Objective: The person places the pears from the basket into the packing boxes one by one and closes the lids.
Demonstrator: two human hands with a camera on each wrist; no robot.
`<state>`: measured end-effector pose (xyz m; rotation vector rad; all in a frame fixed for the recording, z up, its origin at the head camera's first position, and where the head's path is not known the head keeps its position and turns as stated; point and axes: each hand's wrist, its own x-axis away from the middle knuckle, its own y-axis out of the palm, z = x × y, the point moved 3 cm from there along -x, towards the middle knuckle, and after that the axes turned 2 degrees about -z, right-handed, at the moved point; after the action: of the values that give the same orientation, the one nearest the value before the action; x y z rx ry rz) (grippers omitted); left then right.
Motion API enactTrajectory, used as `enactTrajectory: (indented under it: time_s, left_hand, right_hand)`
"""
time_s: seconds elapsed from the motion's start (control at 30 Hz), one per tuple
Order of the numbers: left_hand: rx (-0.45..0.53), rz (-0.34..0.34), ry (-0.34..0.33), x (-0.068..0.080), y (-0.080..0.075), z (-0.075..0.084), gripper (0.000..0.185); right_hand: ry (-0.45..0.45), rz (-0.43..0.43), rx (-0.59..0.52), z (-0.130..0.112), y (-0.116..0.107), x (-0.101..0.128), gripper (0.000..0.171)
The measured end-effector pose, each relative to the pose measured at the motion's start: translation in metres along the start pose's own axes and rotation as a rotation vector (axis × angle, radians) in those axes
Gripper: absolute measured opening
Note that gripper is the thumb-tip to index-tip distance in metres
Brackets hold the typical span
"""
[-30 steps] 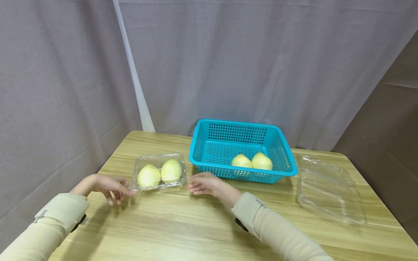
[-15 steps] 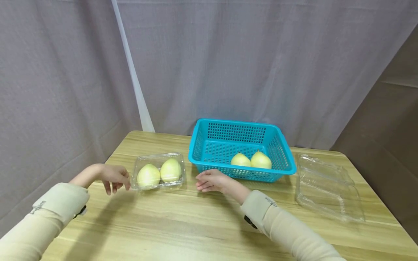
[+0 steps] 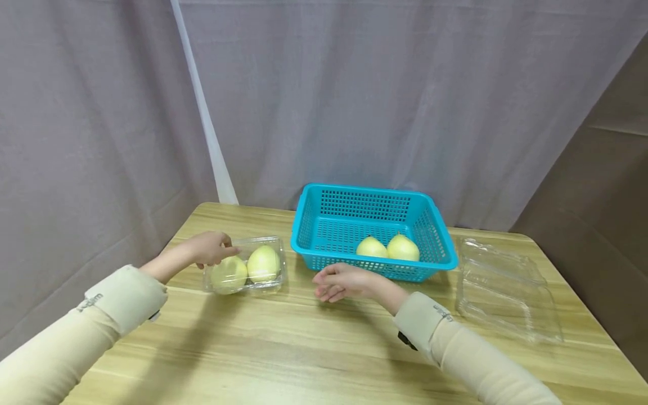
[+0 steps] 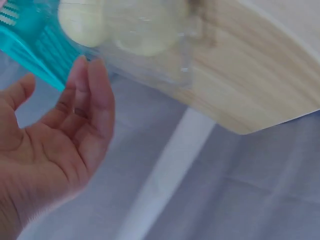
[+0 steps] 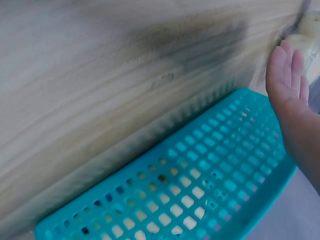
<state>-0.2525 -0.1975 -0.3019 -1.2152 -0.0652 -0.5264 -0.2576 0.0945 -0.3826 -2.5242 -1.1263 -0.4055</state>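
A clear plastic clamshell box (image 3: 271, 285) with two pale yellow pears, the left pear (image 3: 229, 277) and the right pear (image 3: 264, 263), sits at the table's left and looks closed. Over its left side hovers my left hand (image 3: 207, 249), thumb apart from the gently bent fingers in the left wrist view, holding nothing. My right hand (image 3: 344, 281) hangs above the table between the box and the basket's front wall, fingers loosely extended in the right wrist view, also holding nothing. Whether the left fingertips touch the box, I cannot tell.
A blue perforated plastic basket (image 3: 374, 195) stands at the back centre, two pears (image 3: 403, 247) near its front right. Another clear clamshell box (image 3: 506, 304) lies unfolded at the right. Grey curtains (image 3: 354, 101) hang behind the wooden table (image 3: 283, 349).
My left hand has moved from beside the box's front left corner up and right, over the box. The right hand has drawn away from the box toward the right. Box and pears stay put.
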Motion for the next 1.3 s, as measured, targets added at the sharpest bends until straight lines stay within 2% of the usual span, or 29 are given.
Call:
enactTrajectory:
  time_s: [0.1,0.23,0.5,0.67,0.83,1.07,1.3]
  left_hand:
    - [-0.079,0.014,-0.01,-0.005,-0.001,0.014,0.044]
    - [-0.149,0.039,0.022,-0.013,-0.001,0.03,0.042]
    - [-0.194,0.137,0.048,-0.032,-0.001,0.053,0.05]
    - [-0.215,0.164,0.089,-0.044,0.002,0.075,0.06]
    - [-0.235,0.196,0.123,-0.061,0.004,0.097,0.069]
    - [-0.258,0.227,0.154,-0.083,0.013,0.121,0.069]
    - [-0.206,0.262,0.191,-0.095,0.027,0.127,0.074]
  right_hand:
    - [-0.015,-0.029,0.025,-0.001,-0.005,0.007,0.041]
    - [-0.005,-0.049,0.032,-0.004,-0.014,0.017,0.037]
    - [-0.013,-0.088,0.086,-0.005,-0.025,0.035,0.034]
    - [-0.063,-0.1,0.047,-0.006,-0.035,0.046,0.032]
    - [-0.076,-0.05,0.005,-0.008,-0.045,0.057,0.033]
    - [-0.083,0.008,0.012,-0.015,-0.059,0.073,0.034]
    - [-0.083,0.055,0.018,-0.014,-0.068,0.082,0.034]
